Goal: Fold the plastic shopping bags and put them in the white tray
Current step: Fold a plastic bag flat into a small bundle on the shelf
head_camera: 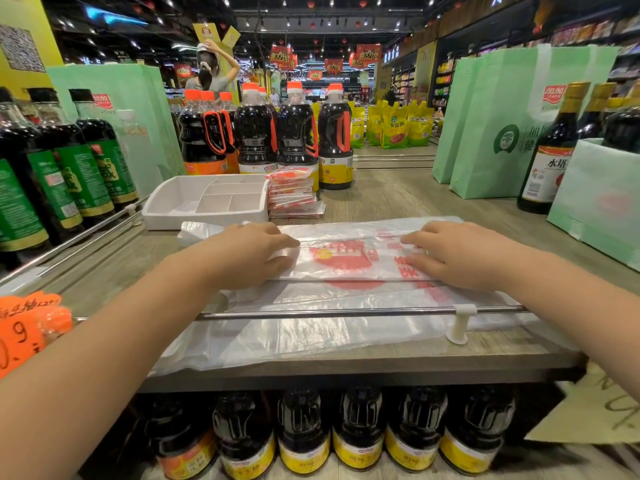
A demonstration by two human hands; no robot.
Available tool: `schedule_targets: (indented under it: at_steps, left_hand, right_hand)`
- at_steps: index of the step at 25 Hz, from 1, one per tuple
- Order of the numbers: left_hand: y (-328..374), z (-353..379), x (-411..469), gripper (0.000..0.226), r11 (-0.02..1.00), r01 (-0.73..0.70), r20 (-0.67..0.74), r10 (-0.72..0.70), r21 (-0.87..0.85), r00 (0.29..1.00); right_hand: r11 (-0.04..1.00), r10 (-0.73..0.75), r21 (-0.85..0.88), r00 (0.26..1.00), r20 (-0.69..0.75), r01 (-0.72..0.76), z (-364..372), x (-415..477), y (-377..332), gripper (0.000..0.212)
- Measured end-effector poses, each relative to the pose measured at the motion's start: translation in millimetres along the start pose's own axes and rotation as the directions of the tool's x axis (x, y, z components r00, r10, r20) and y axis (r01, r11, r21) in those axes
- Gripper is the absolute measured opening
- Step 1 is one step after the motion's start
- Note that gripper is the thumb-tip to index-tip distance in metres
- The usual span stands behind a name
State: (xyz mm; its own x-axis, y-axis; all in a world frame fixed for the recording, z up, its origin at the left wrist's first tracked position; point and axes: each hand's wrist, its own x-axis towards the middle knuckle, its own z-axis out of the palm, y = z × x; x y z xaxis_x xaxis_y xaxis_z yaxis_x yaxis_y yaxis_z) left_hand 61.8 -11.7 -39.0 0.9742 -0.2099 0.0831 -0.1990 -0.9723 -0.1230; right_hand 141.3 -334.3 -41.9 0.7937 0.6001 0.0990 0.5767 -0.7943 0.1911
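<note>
While the plastic shopping bag (pixel 346 259) lies just on my side of the white tray (pixel 162 216), long axis running left to right, my left hand (pixel 252 254) and right hand (pixel 460 258) press flat on it, spread apart, the left one nearer the tray.

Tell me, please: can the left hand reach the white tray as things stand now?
Probably yes. The white tray lies just beyond the left hand, its top open; only a loose end of the plastic bag lies between them.
</note>
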Motion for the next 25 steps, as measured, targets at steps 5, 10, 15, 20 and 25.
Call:
schedule_targets:
  at_steps: [5,10,15,20,25]
  left_hand:
    - [14,-2,-6,0.068,0.989,-0.129,0.164,0.138,-0.068,0.977]
    - [19,-2,-5,0.048,0.968,-0.234,0.087,0.226,0.095,0.970]
    - [22,-4,-1,0.031,0.964,-0.198,-0.034,0.207,0.179,0.978]
    - [21,-10,9,0.022,0.972,-0.214,-0.189,0.229,0.096,0.955]
    - [23,-46,31,0.028,0.927,-0.028,-0.075,0.000,-0.373,0.997]
  right_hand:
    - [0.986,-0.138,0.113,0.983,0.122,0.125,-6,-9,-14,0.079]
    - [0.986,-0.169,0.023,0.982,0.081,0.168,-8,-10,-16,0.051]
    - [0.976,-0.196,-0.123,0.967,-0.165,0.178,-5,-7,-12,0.026]
    - [0.994,-0.105,-0.054,0.909,-0.404,0.091,-4,7,-5,0.023]
    - [0.999,-0.036,-0.039,0.761,-0.648,0.014,-15,13,2,0.037]
